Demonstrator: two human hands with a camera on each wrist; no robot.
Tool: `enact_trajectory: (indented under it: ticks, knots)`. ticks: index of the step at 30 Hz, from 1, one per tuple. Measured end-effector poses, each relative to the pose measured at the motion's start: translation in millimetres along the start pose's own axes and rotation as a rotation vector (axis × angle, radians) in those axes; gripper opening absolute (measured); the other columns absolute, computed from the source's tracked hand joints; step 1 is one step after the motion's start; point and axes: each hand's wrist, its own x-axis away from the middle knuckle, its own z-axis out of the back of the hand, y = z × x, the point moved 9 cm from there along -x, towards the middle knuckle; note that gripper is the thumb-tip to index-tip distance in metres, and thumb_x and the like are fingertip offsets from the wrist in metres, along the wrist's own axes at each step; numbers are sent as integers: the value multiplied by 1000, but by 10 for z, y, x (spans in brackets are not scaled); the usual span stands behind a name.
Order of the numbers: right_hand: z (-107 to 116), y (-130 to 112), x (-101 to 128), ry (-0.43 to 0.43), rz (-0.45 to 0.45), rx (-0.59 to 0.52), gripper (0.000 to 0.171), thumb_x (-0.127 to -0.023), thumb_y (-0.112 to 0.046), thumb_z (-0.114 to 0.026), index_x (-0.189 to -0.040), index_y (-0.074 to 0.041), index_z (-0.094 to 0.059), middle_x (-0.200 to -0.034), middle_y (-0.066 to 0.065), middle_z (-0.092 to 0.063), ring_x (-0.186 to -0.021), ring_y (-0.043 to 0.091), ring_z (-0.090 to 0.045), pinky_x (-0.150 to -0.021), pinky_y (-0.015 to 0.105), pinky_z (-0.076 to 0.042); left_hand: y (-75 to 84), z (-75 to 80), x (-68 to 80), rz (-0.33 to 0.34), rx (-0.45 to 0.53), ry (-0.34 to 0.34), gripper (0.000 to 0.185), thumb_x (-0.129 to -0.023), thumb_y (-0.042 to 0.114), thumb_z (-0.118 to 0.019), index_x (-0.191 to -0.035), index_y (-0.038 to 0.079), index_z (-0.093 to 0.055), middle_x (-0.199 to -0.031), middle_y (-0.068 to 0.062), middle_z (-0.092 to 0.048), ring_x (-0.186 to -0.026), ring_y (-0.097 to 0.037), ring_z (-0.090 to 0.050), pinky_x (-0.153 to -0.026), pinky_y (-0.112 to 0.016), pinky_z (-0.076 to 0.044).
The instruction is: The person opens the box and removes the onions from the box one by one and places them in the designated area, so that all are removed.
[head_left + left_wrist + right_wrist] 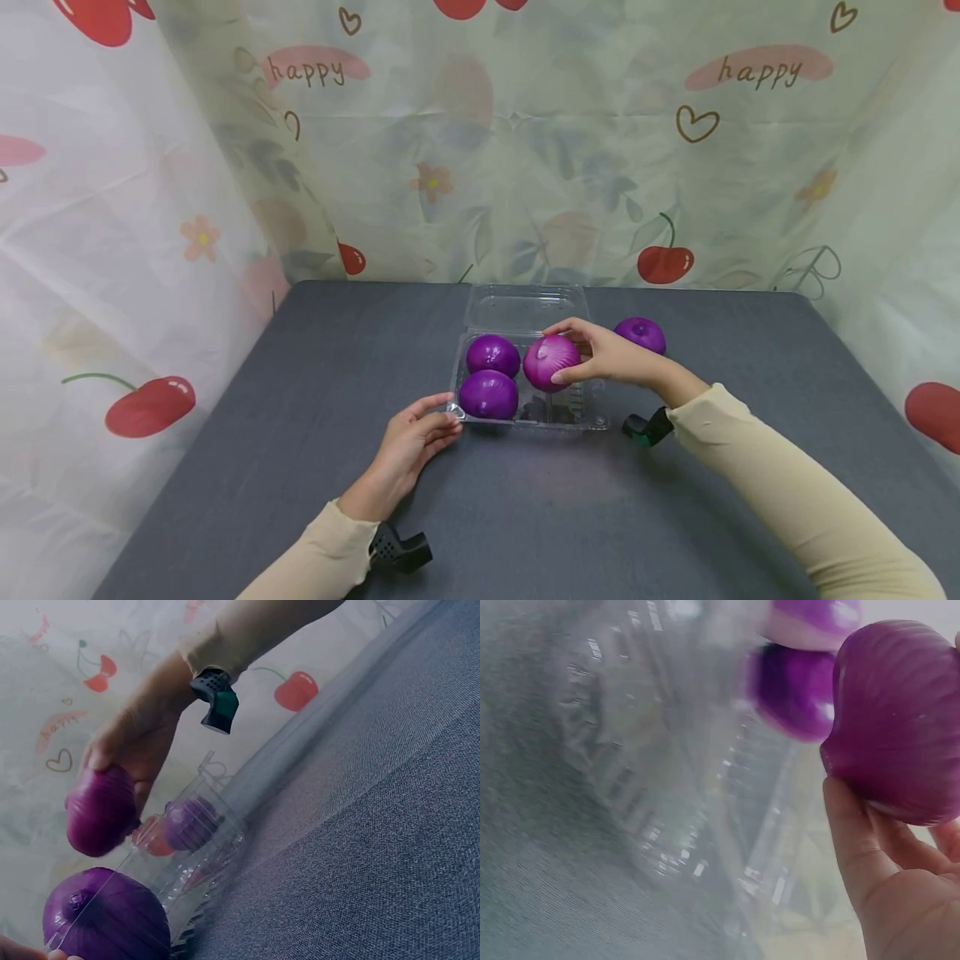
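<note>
Taking the clear plastic clamshell (555,426) as the dial, with 12 o'clock farthest from the person, the patterned curtain (517,192) stands beyond the grey surface (337,350), and a black wrist camera (401,548) sits under the left cuff at 7 o'clock. The left hand (416,442) is at 8 o'clock, its thumb and fingers closed narrowly on the clamshell's near corner. Inside the tray, the near-left onion (489,395) lies at 8 o'clock and the far-left onion (492,356) at 10, touching, both deep glossy violet with bright highlights. The clear lid (525,308) is folded back at 12 o'clock. Toward 1 o'clock, above the tray's right half, the held onion (550,363) is gripped by the right hand (600,350), thumb on its near side and fingers at its far side. It is round and plump, lighter and pinker than those in the tray, with pale streaks spreading from a whitish tip; the right wrist view shows fine ribs on magenta skin, drawing in to a small point beside a fingertip. At 2 o'clock, outside the clamshell, the loose onion (641,335) rests on the surface, violet with a dimpled top, partly behind the right wrist.
</note>
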Motion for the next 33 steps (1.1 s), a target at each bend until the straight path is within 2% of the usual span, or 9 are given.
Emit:
enact_trajectory:
  ticks: [6,10,13,17,21,24,27,33]
  knots:
    - [262,-125,89,126,59,0,64,-82,-18,-77,-138,-12,-45,-133,20,-48,-114,36,-58,-87,44,-56,-1,-1,3,-2,-1,0,38,-89,2,-62,-127,1,-59,-82,-4,-69,-77,-13,-68,-77,-30,-58]
    - [453,-212,173,211,109,-37,61,-85,-14,-74,-139,-11,-45,-136,18,-47,-108,31,-61,-86,36,-56,-7,1,-5,-1,2,4,38,-89,1,-62,-126,1,-59,-82,-3,-69,-77,-13,-68,-77,-30,-58]
    - [595,-257,247,272,132,-73,60,-85,-12,-72,-139,-14,-46,-141,13,-44,-111,23,-58,-85,30,-55,-9,2,-12,1,6,7,38,-88,0,-62,-126,2,-60,-81,-3,-69,-77,-13,-68,-77,-30,-58]
    - [769,-301,352,350,151,-115,58,-87,-9,-70,-139,-20,-46,-136,5,-44,-113,17,-53,-82,25,-55,-10,3,-15,4,10,9,38,-88,0,-62,-126,2,-60,-81,-3,-69,-76,-13,-68,-77,-30,-58]
    - [940,-285,453,415,166,-196,51,-90,-7,-66,-134,-21,-46,-125,-2,-48,-110,12,-53,-81,20,-55,-13,7,-18,7,11,10,38,-88,0,-62,-126,3,-60,-81,-3,-69,-76,-13,-68,-77,-30,-58]
    - [1050,-250,530,440,191,-288,45,-91,-4,-64,-129,-20,-47,-123,-2,-50,-110,10,-52,-82,17,-54,-10,8,-13,4,8,8,38,-88,0,-62,-126,2,-60,-81,-3,-69,-76,-13,-68,-77,-30,-58]
    - [1135,-208,599,450,222,-381,44,-91,-1,-63,-129,-18,-48,-125,0,-48,-111,12,-51,-81,18,-55,-6,7,-2,0,7,4,38,-89,1,-63,-126,2,-59,-81,-3,-69,-76,-13,-68,-77,-30,-58]
    - [1251,-59,692,469,229,-525,51,-90,5,-60,-134,-16,-45,-129,4,-42,-110,17,-53,-77,36,-60,-4,3,3,1,6,1,38,-89,1,-62,-126,2,-59,-82,-3,-69,-77,-13,-68,-78,-30,-58]
